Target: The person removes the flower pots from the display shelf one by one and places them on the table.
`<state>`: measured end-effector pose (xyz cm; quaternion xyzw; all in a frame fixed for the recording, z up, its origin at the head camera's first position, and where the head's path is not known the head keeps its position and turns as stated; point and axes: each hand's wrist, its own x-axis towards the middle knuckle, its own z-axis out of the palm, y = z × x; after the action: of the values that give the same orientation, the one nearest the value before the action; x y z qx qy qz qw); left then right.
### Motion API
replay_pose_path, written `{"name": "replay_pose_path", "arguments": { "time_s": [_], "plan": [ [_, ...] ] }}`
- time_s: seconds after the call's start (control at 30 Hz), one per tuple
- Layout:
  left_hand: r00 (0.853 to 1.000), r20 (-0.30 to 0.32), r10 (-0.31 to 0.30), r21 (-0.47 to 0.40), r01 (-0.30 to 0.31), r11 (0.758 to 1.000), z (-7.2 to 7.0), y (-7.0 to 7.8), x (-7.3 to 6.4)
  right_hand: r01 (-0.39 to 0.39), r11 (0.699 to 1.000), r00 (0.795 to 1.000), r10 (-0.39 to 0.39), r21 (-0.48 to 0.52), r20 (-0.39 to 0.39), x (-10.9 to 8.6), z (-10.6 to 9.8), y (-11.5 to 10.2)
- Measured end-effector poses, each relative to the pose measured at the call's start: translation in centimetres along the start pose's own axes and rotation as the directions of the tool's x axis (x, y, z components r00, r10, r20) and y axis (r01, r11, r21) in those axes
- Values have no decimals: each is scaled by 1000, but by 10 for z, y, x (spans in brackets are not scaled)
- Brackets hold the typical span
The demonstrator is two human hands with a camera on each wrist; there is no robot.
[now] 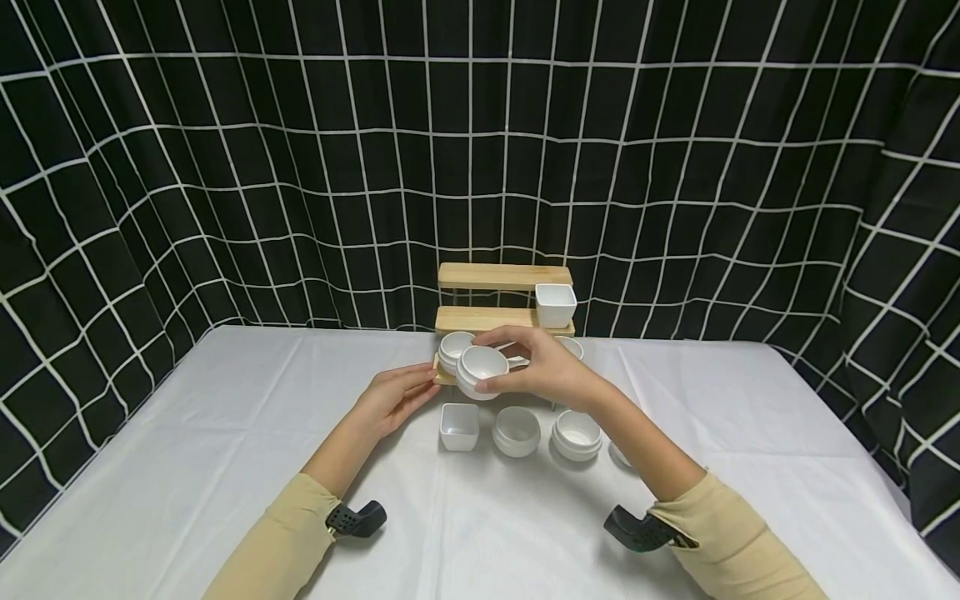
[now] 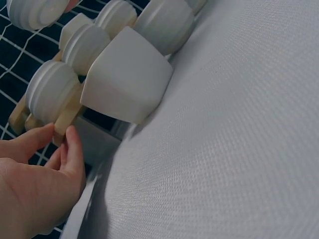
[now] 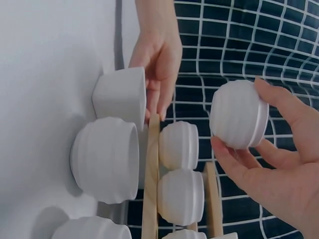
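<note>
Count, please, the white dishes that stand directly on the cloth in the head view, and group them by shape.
Square dish: 1
Round dishes: 2
Dish mostly hidden by the right forearm, shape unclear there: 1
Total in sight: 4

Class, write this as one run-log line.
Right hand: holds round white ceramic-looking bowl | Left hand: pinches end of lowest light-wood board | Square white ceramic-looking bowl: on middle board

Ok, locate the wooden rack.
In the head view, the rack stands centrally near the far edge of the table, the left hand pinching its left end.
</note>
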<state>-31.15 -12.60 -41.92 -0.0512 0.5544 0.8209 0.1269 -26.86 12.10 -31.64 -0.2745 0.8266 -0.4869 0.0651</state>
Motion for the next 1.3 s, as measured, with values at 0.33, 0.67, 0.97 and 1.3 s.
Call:
{"name": "replay_pose_path", "arguments": {
  "time_s": [0.33, 0.67, 0.97, 1.3],
  "plan": [
    [1000, 14, 8, 9, -8, 1000, 0, 0, -1, 13, 999, 1000, -14, 47, 27, -7, 11, 1],
    [1000, 6, 11, 17, -11, 1000, 0, 0, 1, 31, 996, 998, -36, 83, 53, -10, 29, 1],
    [1000, 9, 8, 1, -8, 1000, 0, 0, -1, 5, 997, 997, -11, 72, 79, -14, 42, 2],
    [1000, 19, 11, -26, -11, 1000, 0, 0, -1, 14, 997, 995, -21, 73, 97, -18, 54, 9]
  ]
}}
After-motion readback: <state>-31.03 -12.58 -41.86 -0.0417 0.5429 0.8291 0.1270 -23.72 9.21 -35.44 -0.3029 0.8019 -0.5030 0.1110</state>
